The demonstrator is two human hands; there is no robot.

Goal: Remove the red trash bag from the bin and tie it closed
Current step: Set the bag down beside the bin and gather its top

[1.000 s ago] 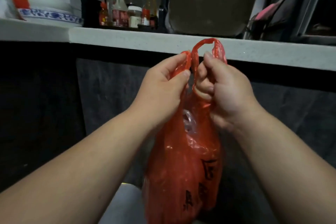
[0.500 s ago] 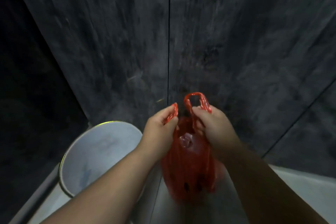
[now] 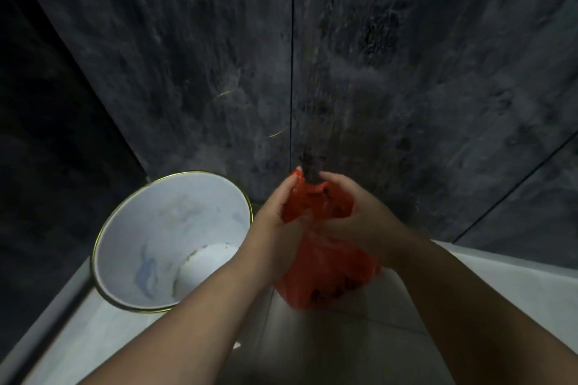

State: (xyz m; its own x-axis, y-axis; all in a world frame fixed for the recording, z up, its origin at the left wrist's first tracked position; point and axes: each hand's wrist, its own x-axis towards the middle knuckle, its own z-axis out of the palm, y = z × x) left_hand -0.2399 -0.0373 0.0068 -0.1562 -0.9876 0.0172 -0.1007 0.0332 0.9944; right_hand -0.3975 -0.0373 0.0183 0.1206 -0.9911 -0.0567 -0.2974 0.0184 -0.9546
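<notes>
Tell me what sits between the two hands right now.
In the head view, the bunched top of the red plastic trash bag fills the gap between the left hand and the right hand; both hold it in a closed grip.

Red trash bag (image 3: 325, 262): bright orange-red plastic, black printed marks near top and near bottom, too blurred to read.
Bin (image 3: 131, 228): white inside with faint pale-blue smudges, thin gold-yellow rim.
Cabinet doors (image 3: 406, 72): dark grey-black, cloudy marbled streaks, thin black vertical seam between them.
Floor (image 3: 344, 347): pale grey-beige tile with darker grout lines.
Far left: near-black shadow.
</notes>
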